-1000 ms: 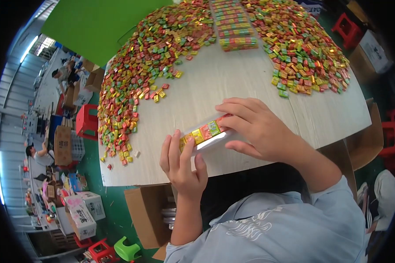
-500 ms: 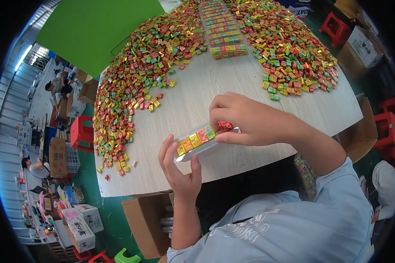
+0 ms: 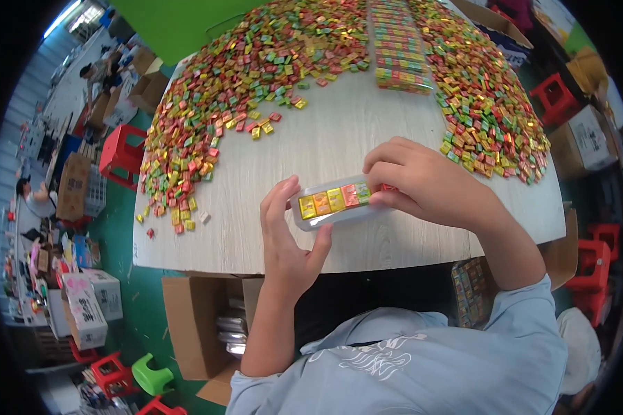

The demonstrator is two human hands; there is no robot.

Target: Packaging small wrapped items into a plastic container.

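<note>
A clear plastic tray (image 3: 358, 212) is held just above the table, in front of me. Inside it lies a row of small wrapped candies (image 3: 335, 200), yellow, orange, red and green. My left hand (image 3: 288, 245) grips the tray's left end, thumb on the near side and fingers on the far side. At the right end, my right hand (image 3: 426, 185) has its fingers pinched on a red wrapped candy (image 3: 388, 187), next to the green one. My fingers cover most of this candy and that end of the tray.
Loose candies (image 3: 270, 55) are heaped along the table's (image 3: 256, 235) left and far side, with another heap (image 3: 491, 104) at right. Between them stand filled clear trays (image 3: 403, 79) in a row. Below the near edge, an open carton (image 3: 190, 325) holds shiny trays; red stools (image 3: 122, 155) stand around.
The tray has turned more level, and the red candy now sits lower against the row's right end under my right fingers. My view has shifted, moving the table within the picture.
</note>
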